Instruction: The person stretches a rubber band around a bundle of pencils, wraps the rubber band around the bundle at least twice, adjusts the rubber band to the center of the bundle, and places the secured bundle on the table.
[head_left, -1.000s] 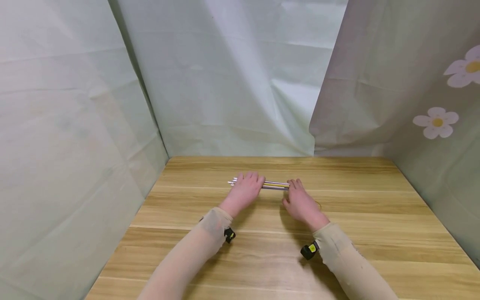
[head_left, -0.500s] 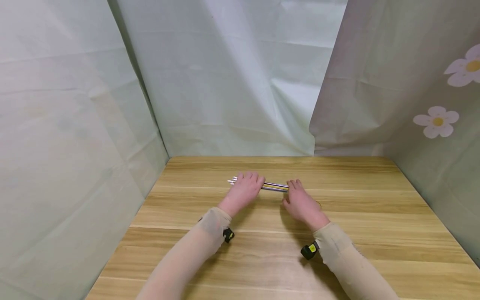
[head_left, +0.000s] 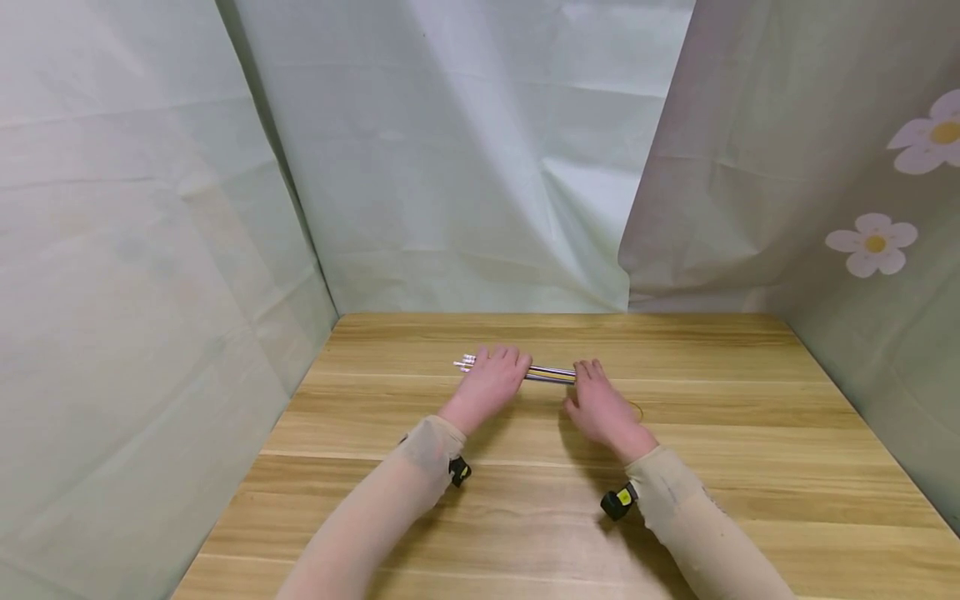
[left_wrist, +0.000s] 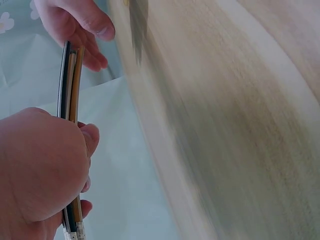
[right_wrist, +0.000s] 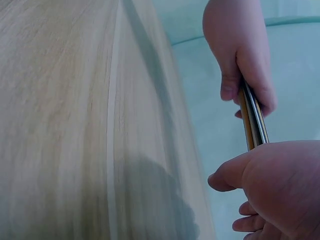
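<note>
My left hand (head_left: 491, 385) grips a small bundle of pencils (head_left: 551, 374), its fingers and thumb curled round them. The pencils are dark, silvery and yellow-orange; their pale, shiny ends (left_wrist: 75, 234) stick out past the left hand. Toward the right, the other ends of the bundle reach my right hand (head_left: 603, 407). That hand's thumb (right_wrist: 227, 176) stands away from the pencils, and its fingers are loosely bent by the bundle's ends. The left wrist view shows the ends (left_wrist: 74, 49) right in front of the right fingers. Part of the bundle is hidden inside the left hand.
A thin yellow loop (head_left: 638, 409) shows beside the right hand, over the wooden table (head_left: 525, 533). Pale cloth hangings (head_left: 480, 167) stand behind the table and along both sides. Each wrist wears a small black camera (head_left: 618, 502).
Between the hands, the pencils' right part has dipped slightly and the bundle looks closer together. Both hands have stayed almost in place.
</note>
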